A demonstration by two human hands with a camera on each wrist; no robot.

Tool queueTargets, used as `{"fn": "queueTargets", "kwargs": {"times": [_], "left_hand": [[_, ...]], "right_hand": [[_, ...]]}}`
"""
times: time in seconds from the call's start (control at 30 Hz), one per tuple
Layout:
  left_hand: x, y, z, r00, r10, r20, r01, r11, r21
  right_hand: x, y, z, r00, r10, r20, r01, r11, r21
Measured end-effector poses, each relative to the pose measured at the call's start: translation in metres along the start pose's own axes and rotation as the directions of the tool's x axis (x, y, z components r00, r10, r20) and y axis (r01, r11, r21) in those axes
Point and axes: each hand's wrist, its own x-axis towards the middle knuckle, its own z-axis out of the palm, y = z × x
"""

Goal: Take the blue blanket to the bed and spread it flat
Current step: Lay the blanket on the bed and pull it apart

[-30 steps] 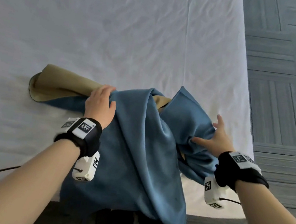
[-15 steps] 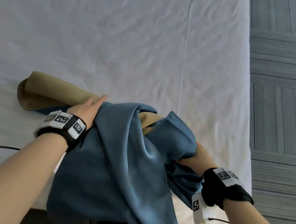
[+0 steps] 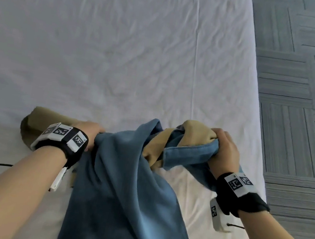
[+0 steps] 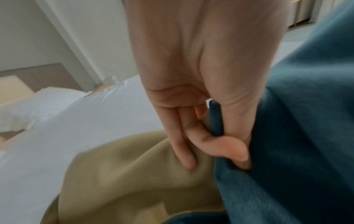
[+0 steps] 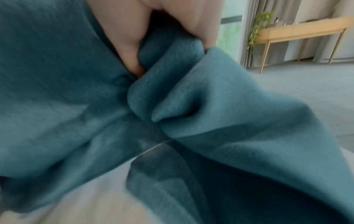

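Here the bunched blue blanket [image 3: 121, 186] hangs lengthwise off the bed [image 3: 122, 51].

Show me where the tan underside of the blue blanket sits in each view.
Head: tan underside of the blue fleece blanket bunched at the right hand; more beyond the left hand.
Left wrist: lower centre, under the fingers.
Right wrist: not visible; only blue.
Shared landmark: white bed sheet.

Right hand [image 5: 134, 39] grips blue blanket [image 5: 191, 106]
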Motion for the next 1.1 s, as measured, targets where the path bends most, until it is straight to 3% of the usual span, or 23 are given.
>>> {"fn": "queueTargets", "kwargs": {"times": [0.13,0.23,0.3,0.37,0.4,0.47,0.53,0.6,0.7,0.77,0.83,0.93,1.1], "left_hand": [[0.001,0.004,-0.048,0.996,0.067,-0.061,-0.073,0.990,-0.117],[0.009,0.007,-0.077,0.987,0.135,-0.082,-0.144,0.983,-0.117],[0.014,0.007,-0.084,0.984,0.148,-0.104,-0.157,0.984,-0.083],[0.018,0.009,-0.080,0.983,0.159,-0.089,-0.163,0.986,-0.040],[0.020,0.011,-0.075,0.983,0.166,-0.083,-0.169,0.985,-0.034],[0.029,0.014,-0.064,0.974,0.200,-0.108,-0.209,0.975,-0.076],[0.038,0.015,-0.054,0.966,0.207,-0.152,-0.225,0.968,-0.114],[0.047,0.014,-0.044,0.957,0.191,-0.218,-0.217,0.971,-0.103],[0.057,0.011,-0.028,0.933,0.183,-0.308,-0.234,0.963,-0.136],[0.061,0.007,-0.017,0.947,0.172,-0.273,-0.224,0.959,-0.173],[0.061,0.004,-0.006,0.968,0.149,-0.201,-0.180,0.973,-0.144],[0.059,0.004,0.004,0.982,0.071,-0.178,-0.092,0.989,-0.115],[0.059,0.019,0.012,0.970,0.018,-0.241,-0.039,0.996,-0.083]], "right_hand": [[0.048,-0.050,-0.032,0.956,-0.089,-0.280,0.088,0.996,-0.014],[0.075,-0.081,-0.052,0.867,-0.270,-0.418,0.272,0.961,-0.055],[0.086,-0.093,-0.059,0.834,-0.417,-0.361,0.396,0.909,-0.134],[0.089,-0.088,-0.055,0.860,-0.499,-0.106,0.450,0.840,-0.302],[0.085,-0.082,-0.050,0.883,-0.460,0.098,0.455,0.785,-0.420],[0.068,-0.065,-0.031,0.876,-0.176,0.449,0.436,0.686,-0.583],[0.049,-0.046,-0.010,0.811,0.086,0.579,0.356,0.712,-0.605],[0.038,-0.032,0.006,0.792,0.200,0.577,0.196,0.811,-0.551],[0.043,-0.025,0.018,0.873,0.179,0.454,0.004,0.928,-0.373],[0.055,-0.026,0.026,0.936,0.128,0.329,-0.027,0.955,-0.295],[0.066,-0.028,0.031,0.959,0.098,0.267,-0.032,0.970,-0.241],[0.073,-0.031,0.039,0.960,0.111,0.259,-0.054,0.975,-0.218],[0.060,-0.033,0.054,0.943,0.135,0.303,-0.025,0.939,-0.342]]}}
